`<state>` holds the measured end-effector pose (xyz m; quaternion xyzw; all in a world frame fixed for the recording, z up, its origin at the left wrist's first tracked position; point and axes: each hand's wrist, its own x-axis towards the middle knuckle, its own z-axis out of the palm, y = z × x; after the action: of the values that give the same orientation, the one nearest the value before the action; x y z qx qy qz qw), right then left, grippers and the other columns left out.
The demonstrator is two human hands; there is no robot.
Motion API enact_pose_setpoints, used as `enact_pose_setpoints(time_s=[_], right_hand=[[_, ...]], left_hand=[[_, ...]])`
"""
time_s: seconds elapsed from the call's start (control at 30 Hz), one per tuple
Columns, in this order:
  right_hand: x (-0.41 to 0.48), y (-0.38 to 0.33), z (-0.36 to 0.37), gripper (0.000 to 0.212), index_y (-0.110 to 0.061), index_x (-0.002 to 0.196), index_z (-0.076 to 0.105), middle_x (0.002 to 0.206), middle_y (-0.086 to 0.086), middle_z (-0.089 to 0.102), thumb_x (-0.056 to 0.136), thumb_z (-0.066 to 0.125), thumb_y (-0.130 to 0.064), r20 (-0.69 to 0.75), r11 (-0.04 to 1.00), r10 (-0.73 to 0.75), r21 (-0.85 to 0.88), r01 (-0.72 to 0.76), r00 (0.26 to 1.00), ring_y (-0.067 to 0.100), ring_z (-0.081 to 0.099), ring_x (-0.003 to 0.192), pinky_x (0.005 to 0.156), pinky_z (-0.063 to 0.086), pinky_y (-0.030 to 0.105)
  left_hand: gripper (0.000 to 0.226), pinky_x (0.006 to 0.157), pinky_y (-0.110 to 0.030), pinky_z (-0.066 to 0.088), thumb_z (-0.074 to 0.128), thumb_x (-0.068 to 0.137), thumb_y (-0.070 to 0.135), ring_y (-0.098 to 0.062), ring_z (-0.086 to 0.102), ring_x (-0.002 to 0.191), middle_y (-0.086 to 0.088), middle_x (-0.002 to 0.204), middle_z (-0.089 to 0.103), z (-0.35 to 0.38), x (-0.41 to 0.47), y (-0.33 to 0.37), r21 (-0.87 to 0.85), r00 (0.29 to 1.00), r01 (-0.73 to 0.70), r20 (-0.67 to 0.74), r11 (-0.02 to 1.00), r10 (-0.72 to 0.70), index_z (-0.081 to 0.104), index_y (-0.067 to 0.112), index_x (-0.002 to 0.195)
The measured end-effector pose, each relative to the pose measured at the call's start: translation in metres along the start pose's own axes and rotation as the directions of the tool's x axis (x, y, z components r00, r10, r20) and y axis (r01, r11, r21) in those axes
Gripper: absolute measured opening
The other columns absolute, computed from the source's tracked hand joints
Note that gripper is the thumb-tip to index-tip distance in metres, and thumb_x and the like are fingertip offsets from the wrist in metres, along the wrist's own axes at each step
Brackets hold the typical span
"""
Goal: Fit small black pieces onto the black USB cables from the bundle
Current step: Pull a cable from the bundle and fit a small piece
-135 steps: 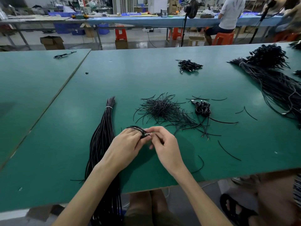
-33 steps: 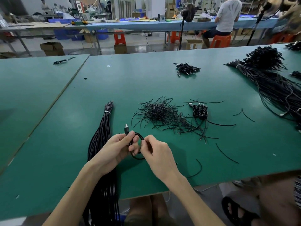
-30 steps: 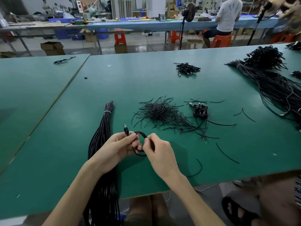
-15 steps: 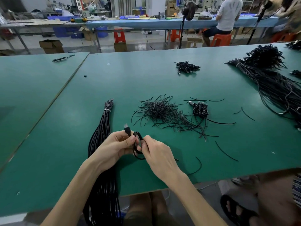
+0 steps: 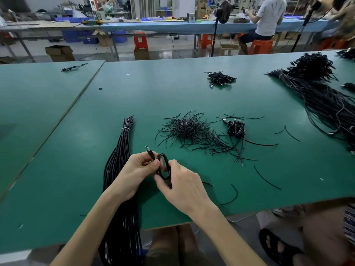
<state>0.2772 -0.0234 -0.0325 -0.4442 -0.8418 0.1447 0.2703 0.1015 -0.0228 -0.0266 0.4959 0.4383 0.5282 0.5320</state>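
My left hand [image 5: 136,170] pinches a black USB cable [image 5: 163,166] coiled into a small loop, its plug end [image 5: 149,150] sticking up past my fingers. My right hand [image 5: 182,186] grips the same loop from the right side. Both hands hover just above the green table [image 5: 172,96]. A long tied bundle of black cables [image 5: 120,162] lies left of my hands and hangs over the near edge. A heap of short black ties [image 5: 189,130] sits beyond my hands, with a small pile of coiled cables [image 5: 236,128] to its right.
Loose black ties [image 5: 267,179] lie scattered on the right near the table edge. A large mass of cables [image 5: 322,96] fills the far right. Another small cable pile [image 5: 220,78] sits farther back. A seated person [image 5: 267,18] works at a distant bench.
The coil has been turned more upright and tightened between my hands. My right hand shifted lower around the loop, and the plug end still points up from my left fingers.
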Motion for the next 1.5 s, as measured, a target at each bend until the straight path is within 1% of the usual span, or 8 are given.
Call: enact_pose_setpoints(time_s=[0.17,0.3,0.6,0.73,0.83,1.07,1.33,1.5], right_hand=[[0.003,0.003,-0.003,0.029,-0.016,0.11,0.05,0.098,0.0,0.065,0.105,0.051,-0.045,0.017,0.994,0.046,0.097,-0.047,0.999,0.021,0.06,0.084,0.069,0.043,0.032],[0.003,0.004,0.0,0.027,-0.014,0.121,0.053,0.107,0.002,0.067,0.108,0.048,-0.036,0.013,0.998,0.041,0.052,-0.042,0.999,0.021,0.062,0.092,0.071,0.045,0.031],[0.005,0.004,0.001,0.015,-0.011,0.107,0.063,0.092,0.002,0.066,0.108,0.052,-0.021,-0.1,0.997,0.001,-0.07,-0.009,0.995,0.019,0.061,0.083,0.064,0.037,0.025],[0.006,0.007,0.002,0.018,-0.009,0.119,0.064,0.101,0.004,0.066,0.108,0.05,-0.016,-0.051,0.993,-0.006,-0.121,0.0,0.999,0.023,0.061,0.095,0.071,0.045,0.031],[0.005,0.006,0.004,0.02,-0.007,0.12,0.065,0.101,0.007,0.067,0.104,0.053,-0.01,-0.026,0.986,-0.018,-0.166,0.013,1.0,0.026,0.062,0.095,0.077,0.054,0.038],[0.006,0.007,0.008,0.026,-0.009,0.128,0.06,0.105,0.004,0.065,0.101,0.061,-0.008,-0.014,0.978,-0.018,-0.207,0.015,1.0,0.022,0.061,0.098,0.08,0.052,0.033],[0.007,0.006,0.009,0.029,-0.006,0.135,0.054,0.109,0.005,0.063,0.108,0.049,-0.016,-0.009,0.977,-0.037,-0.21,0.035,0.999,0.023,0.06,0.098,0.078,0.049,0.033],[0.008,0.005,0.012,0.057,0.0,0.154,0.033,0.123,0.009,0.06,0.112,0.026,-0.037,0.008,0.964,-0.024,-0.263,0.025,1.0,0.026,0.057,0.108,0.09,0.049,0.037]], left_hand=[[0.012,0.08,-0.027,0.057,0.066,0.087,0.014,-0.018,0.067,0.084,-0.006,0.083,0.071,0.001,0.0,0.0,0.017,1.0,-0.023,-0.021,1.0,0.023,0.067,0.003,0.088],[0.018,0.082,-0.031,0.06,0.064,0.087,0.012,-0.023,0.069,0.083,-0.011,0.087,0.072,0.002,0.001,-0.003,0.05,1.0,-0.023,-0.017,0.998,0.024,0.064,-0.004,0.094],[0.029,0.079,-0.033,0.062,0.071,0.083,0.008,-0.033,0.074,0.08,-0.019,0.096,0.07,0.001,0.005,-0.007,0.036,0.996,-0.003,-0.088,0.999,0.007,0.059,-0.008,0.104],[0.034,0.083,-0.036,0.062,0.068,0.087,0.004,-0.037,0.073,0.088,-0.022,0.113,0.071,0.0,0.005,-0.007,0.021,0.999,0.005,-0.04,1.0,-0.004,0.064,-0.004,0.12],[0.023,0.085,-0.037,0.061,0.065,0.092,-0.002,-0.037,0.073,0.087,-0.026,0.106,0.072,0.0,0.003,-0.006,0.059,1.0,-0.017,-0.005,0.998,0.017,0.069,-0.005,0.114],[0.025,0.08,-0.031,0.061,0.06,0.092,-0.016,-0.034,0.075,0.085,-0.021,0.1,0.076,0.002,0.002,-0.005,0.136,0.994,-0.069,-0.077,0.988,0.08,0.072,-0.004,0.111],[0.028,0.078,-0.031,0.061,0.06,0.09,-0.019,-0.035,0.075,0.078,-0.018,0.097,0.077,0.001,0.003,-0.006,0.196,0.983,-0.116,-0.12,0.974,0.141,0.073,-0.001,0.107],[0.03,0.083,-0.029,0.061,0.062,0.091,-0.018,-0.027,0.076,0.094,-0.011,0.102,0.078,0.002,0.003,-0.005,0.23,0.979,-0.117,-0.134,0.966,0.151,0.075,0.004,0.106]])
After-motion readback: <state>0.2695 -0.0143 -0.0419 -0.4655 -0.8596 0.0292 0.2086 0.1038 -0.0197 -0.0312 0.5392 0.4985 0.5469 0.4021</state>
